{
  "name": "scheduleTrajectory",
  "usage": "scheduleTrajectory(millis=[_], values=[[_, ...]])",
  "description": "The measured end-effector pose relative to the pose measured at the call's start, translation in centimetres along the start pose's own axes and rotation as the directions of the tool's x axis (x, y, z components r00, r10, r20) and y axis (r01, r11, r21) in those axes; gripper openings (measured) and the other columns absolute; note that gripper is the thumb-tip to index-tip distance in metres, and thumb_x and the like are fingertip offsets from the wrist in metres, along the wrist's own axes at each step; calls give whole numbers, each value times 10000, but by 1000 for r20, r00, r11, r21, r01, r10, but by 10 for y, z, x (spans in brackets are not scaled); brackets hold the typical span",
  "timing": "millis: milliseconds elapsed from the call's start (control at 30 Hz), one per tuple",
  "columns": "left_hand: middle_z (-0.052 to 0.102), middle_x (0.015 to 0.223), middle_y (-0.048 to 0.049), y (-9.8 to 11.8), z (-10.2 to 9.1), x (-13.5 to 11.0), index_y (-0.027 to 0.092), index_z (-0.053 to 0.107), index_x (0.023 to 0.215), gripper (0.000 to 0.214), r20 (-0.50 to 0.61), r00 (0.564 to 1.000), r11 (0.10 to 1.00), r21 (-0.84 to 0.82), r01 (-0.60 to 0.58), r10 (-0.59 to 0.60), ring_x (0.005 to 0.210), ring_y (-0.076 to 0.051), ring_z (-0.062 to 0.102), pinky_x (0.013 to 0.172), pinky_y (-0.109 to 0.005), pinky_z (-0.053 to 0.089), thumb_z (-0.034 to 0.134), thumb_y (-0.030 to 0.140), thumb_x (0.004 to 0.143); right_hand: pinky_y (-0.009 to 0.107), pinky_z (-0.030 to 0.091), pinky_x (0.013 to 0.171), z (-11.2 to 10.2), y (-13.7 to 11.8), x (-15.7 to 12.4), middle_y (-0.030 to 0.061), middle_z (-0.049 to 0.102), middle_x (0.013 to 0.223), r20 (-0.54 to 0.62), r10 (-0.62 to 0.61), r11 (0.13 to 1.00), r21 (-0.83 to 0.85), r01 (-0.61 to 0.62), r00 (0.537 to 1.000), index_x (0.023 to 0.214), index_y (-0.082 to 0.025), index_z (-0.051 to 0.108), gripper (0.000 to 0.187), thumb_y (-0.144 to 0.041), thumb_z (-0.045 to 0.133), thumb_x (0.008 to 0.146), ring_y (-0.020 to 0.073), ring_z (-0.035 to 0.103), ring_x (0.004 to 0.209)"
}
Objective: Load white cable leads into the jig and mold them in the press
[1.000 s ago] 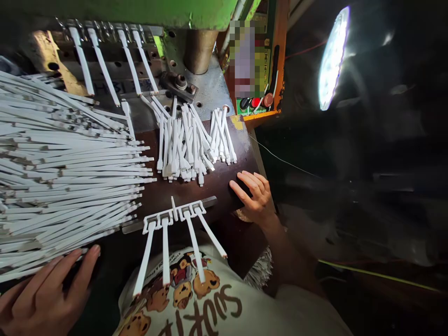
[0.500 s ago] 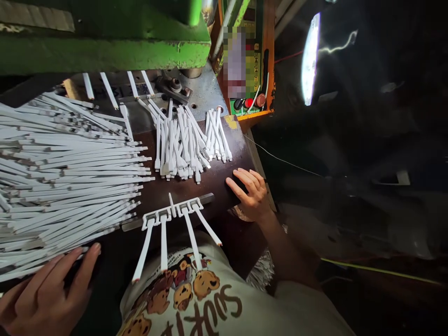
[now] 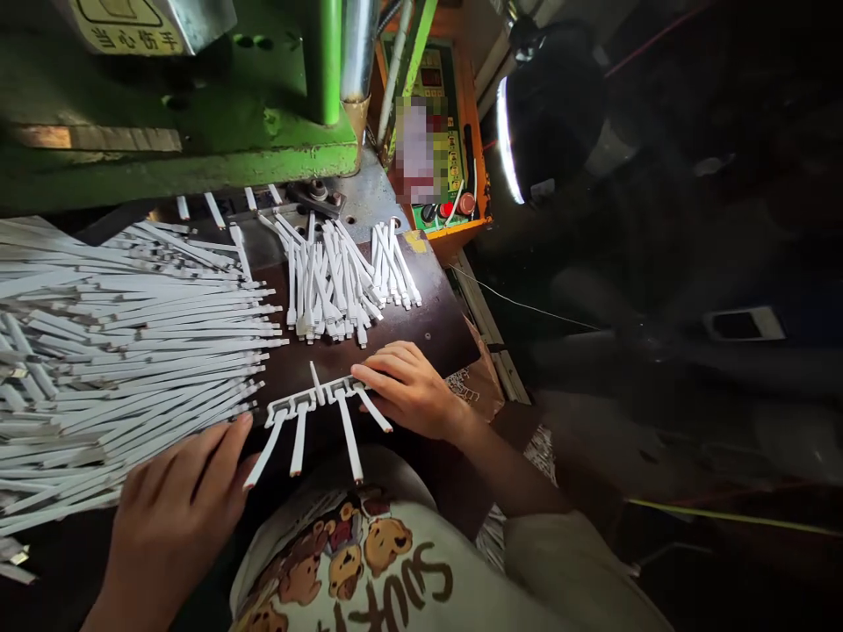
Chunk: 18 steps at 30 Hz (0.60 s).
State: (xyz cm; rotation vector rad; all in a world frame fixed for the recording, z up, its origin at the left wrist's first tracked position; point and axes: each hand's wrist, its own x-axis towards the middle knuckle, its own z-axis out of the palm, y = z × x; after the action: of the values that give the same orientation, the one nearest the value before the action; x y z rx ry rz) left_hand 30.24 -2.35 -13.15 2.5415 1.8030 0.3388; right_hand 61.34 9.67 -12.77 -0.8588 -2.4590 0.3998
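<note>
A white moulded piece (image 3: 316,412), several thin strips joined by a runner, lies at the near edge of the dark brown table (image 3: 435,329). My right hand (image 3: 409,390) rests on the runner's right end, fingers laid over it. My left hand (image 3: 176,505) reaches toward the piece's left end, fingers stretched out, fingertips just beside the leftmost strip and the near end of the big pile of long white strips (image 3: 125,351). A smaller heap of short white pieces (image 3: 339,281) lies farther back on the table.
A green press (image 3: 177,105) looms over the back of the table, with more white strips (image 3: 214,211) under it. An orange control box with red buttons (image 3: 448,175) stands at the back right. A bright lamp (image 3: 508,140) shines beyond. The right side is dark.
Both hands have moved in toward the moulded piece: the right from the table's right edge onto the runner, the left from the lower left corner up beside it. The camera tilted up.
</note>
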Motion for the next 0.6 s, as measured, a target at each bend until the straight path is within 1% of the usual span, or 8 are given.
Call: scheduleTrajectory(millis=[67, 133, 233, 300, 367, 467, 533, 600], values=[[664, 1135, -120, 10, -6, 24, 222, 361, 1504, 642, 17, 996, 984, 154, -93, 92, 966, -302, 620, 846, -445, 475, 577, 221, 899, 341, 467, 893, 3, 4, 8, 50, 728, 986, 35, -16, 1000, -8, 16, 999, 1095, -205, 685, 181, -263, 558, 981, 165, 623, 931], [663, 1094, -128, 14, -9, 37, 159, 466, 1396, 490, 40, 992, 973, 193, -128, 123, 937, -292, 625, 841, -425, 493, 551, 200, 916, 325, 456, 868, -3, 13, 11, 32, 733, 981, 89, -36, 999, 12, 35, 995, 1049, -232, 707, 183, -205, 539, 982, 146, 624, 899], [626, 1099, -117, 19, -9, 44, 153, 558, 1232, 300, 38, 996, 982, 167, -87, 81, 890, -228, 631, 780, -341, 515, 498, 147, 937, 286, 462, 831, -20, 28, 18, 33, 735, 998, 210, -98, 992, 98, 79, 973, 1027, -234, 730, 246, -150, 503, 986, 130, 636, 883], [600, 1049, -91, 23, -9, 45, 162, 575, 1164, 293, 43, 997, 991, 109, -74, 70, 851, -191, 626, 714, -294, 514, 436, 71, 923, 249, 472, 794, -26, 34, 31, 30, 736, 983, 287, -132, 977, 200, 76, 949, 987, -217, 742, 285, -96, 484, 974, 115, 647, 853], [569, 957, -82, 27, -9, 46, 141, 581, 1124, 333, 66, 994, 993, 64, -94, 90, 836, -202, 613, 683, -296, 508, 394, 9, 882, 221, 478, 774, -22, 33, 52, 26, 734, 967, 336, -133, 955, 294, 30, 932, 954, -190, 740, 305, -51, 468, 952, 101, 655, 828], [539, 925, -93, 29, -10, 50, 123, 579, 1094, 313, 123, 988, 992, 78, -100, 90, 861, -238, 586, 718, -323, 505, 397, -1, 871, 212, 482, 763, -1, 21, 93, 22, 706, 916, 280, -34, 946, 319, -59, 959, 969, -153, 716, 307, -42, 431, 941, 92, 644, 784], [530, 932, -88, 30, -11, 52, 138, 569, 1084, 280, 129, 988, 990, 98, -97, 84, 878, -237, 580, 758, -324, 504, 411, 16, 888, 216, 491, 772, 13, 15, 116, 21, 680, 898, 162, 94, 943, 301, -140, 982, 1010, -138, 688, 300, -69, 400, 958, 90, 636, 776], [507, 890, -62, 31, -13, 55, 165, 561, 1036, 228, 101, 990, 992, 68, -107, 100, 820, -216, 571, 758, -315, 500, 418, 47, 905, 218, 511, 761, 16, 18, 122, 27, 667, 915, 3, 248, 912, 337, -234, 969, 1021, -130, 661, 301, -114, 363, 978, 87, 640, 765]])
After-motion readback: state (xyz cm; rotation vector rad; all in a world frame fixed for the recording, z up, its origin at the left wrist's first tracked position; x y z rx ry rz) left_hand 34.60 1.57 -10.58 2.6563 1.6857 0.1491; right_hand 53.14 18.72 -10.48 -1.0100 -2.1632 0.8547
